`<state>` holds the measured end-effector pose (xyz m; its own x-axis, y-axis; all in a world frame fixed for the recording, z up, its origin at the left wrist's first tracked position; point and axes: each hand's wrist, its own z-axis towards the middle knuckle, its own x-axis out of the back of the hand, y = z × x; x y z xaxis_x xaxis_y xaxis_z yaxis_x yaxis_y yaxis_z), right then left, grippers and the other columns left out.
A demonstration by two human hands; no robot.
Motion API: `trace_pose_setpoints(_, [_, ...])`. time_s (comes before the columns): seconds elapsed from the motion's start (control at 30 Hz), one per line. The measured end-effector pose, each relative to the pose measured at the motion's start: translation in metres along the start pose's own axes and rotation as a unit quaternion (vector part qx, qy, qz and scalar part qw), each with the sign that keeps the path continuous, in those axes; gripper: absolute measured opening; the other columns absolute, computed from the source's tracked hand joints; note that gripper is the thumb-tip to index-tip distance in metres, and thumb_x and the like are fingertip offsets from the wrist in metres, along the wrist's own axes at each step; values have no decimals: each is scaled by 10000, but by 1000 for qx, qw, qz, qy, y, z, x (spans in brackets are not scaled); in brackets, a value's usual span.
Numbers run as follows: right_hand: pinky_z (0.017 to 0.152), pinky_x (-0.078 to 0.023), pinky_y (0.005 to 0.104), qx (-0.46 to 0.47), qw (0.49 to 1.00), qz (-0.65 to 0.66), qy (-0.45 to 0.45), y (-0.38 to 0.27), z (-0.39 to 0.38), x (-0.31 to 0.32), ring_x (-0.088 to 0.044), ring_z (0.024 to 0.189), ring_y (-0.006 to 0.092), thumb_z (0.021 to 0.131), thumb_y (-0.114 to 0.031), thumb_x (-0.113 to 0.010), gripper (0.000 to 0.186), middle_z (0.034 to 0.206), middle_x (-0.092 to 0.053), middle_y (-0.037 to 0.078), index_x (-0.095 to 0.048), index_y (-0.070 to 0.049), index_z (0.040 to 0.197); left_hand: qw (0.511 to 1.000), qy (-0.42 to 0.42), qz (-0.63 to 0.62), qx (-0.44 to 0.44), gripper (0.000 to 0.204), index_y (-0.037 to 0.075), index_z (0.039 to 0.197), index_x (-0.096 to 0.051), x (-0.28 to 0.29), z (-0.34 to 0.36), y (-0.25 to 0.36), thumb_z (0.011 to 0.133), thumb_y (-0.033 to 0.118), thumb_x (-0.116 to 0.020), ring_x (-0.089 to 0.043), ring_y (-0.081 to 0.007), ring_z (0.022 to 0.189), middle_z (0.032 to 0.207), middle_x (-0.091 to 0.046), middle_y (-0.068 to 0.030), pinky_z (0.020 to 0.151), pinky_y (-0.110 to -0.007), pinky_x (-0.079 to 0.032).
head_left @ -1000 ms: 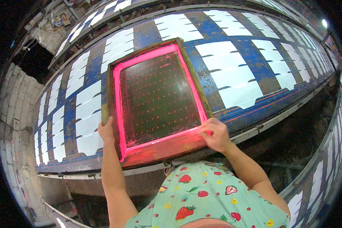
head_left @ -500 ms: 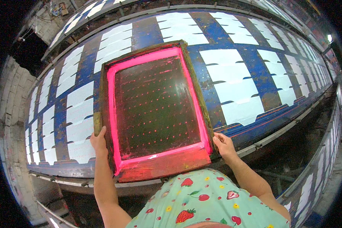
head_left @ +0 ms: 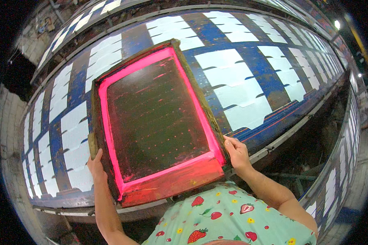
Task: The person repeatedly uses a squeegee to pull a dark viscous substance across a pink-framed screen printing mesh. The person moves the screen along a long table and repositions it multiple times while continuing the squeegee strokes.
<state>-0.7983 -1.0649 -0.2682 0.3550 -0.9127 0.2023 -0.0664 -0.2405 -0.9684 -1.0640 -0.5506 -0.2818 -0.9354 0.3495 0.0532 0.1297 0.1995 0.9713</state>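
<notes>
Two hands, left hand [head_left: 97, 166] and right hand [head_left: 236, 153], fingers clamped on the printing screen's [head_left: 155, 122] opposite side edges.

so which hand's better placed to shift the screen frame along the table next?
Probably the right hand: it grips the printing screen frame at its near right corner, beside the white pieces on that side. The left hand only holds the left edge, steadying. Likely both hands are needed.

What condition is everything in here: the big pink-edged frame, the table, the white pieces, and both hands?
Printing screen frame: lying flat on the table, inked pink and red.
Left hand: gripping the frame's left edge.
Right hand: gripping its right corner.
White fabric pieces: laid out in rows.
Blue table: worn, paint-stained.
</notes>
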Motion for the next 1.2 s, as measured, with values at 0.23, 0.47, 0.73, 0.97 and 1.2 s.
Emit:
trace_pose_setpoints(0.23, [919,-555,335,21,1000,-5,20,3,50,66,-709,998,167,1118,-236,-666,371,1108,-809,137,-768,48,1333,999,-9,-27,-36,411,-58,1318,-709,-71,-29,21,953,68,-852,-758,-252,1016,1193,-780,-114,911,-392,-620])
trace_pose_setpoints(0.47, [950,-563,327,-8,999,-16,37,40,110,178,-718,1047,150,1116,-266,-679,427,1159,-823,123,-740,88,1347,995,32,-17,-93,397,-43,1250,-730,-207,-90,6,909,75,-895,-739,-245,959,1141,-772,-95,876,-395,-598])
trace_pose_setpoints(0.73, [978,-557,322,-57,996,-6,63,96,166,315,-726,1075,161,1100,-237,-695,430,1203,-816,112,-718,85,1383,996,30,-27,-79,392,-44,1251,-714,-357,-186,-13,917,57,-893,-730,-233,967,1128,-768,-102,875,-392,-603])
trace_pose_setpoints(0.97, [1007,-561,335,-66,995,11,75,127,190,387,-734,1113,174,1097,-213,-698,414,1257,-808,124,-719,51,1416,996,33,-27,-74,359,-45,1236,-731,-425,-219,-28,927,53,-885,-724,-226,964,1133,-771,-101,868,-381,-595])
trace_pose_setpoints(1.2, [1009,-566,367,-70,994,-34,74,116,192,415,-744,1106,222,1086,-210,-699,395,1260,-798,140,-731,40,1390,998,14,-15,-64,346,-29,1235,-751,-443,-223,-39,928,59,-884,-714,-196,947,1112,-777,-79,881,-368,-577])
